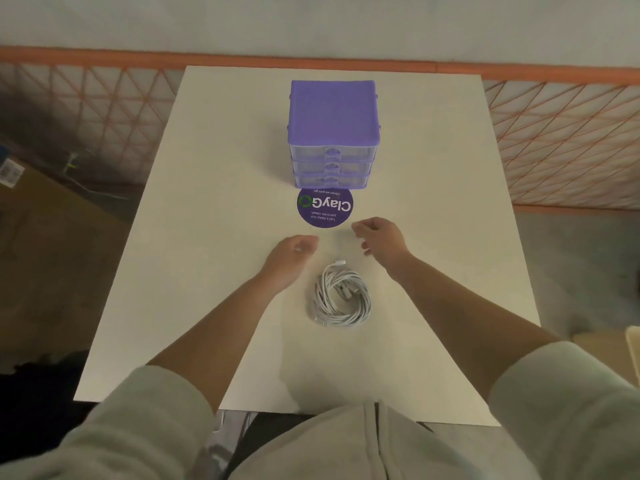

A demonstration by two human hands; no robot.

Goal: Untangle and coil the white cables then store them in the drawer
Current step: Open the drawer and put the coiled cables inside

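1. Left hand (292, 252) and right hand (379, 239): fingers loosely curled, holding nothing, above tabletop (214, 237).
2. White cables (341, 296): coiled bundle just behind both hands, untouched.
3. Drawer unit (332, 133): beyond hands, drawers closed.

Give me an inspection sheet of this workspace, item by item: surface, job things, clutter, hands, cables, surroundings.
Surface: white table, bare around the items.
Job's things: purple drawer unit at the far middle, all three drawers closed.
Clutter: round purple sticker flat in front of the unit.
Grippers: left hand and right hand hover beyond the bundle, fingers loosely curled, holding nothing.
Cables: white cable bundle lies in a loose pile between the forearms.
Surroundings: orange mesh fence behind the table.
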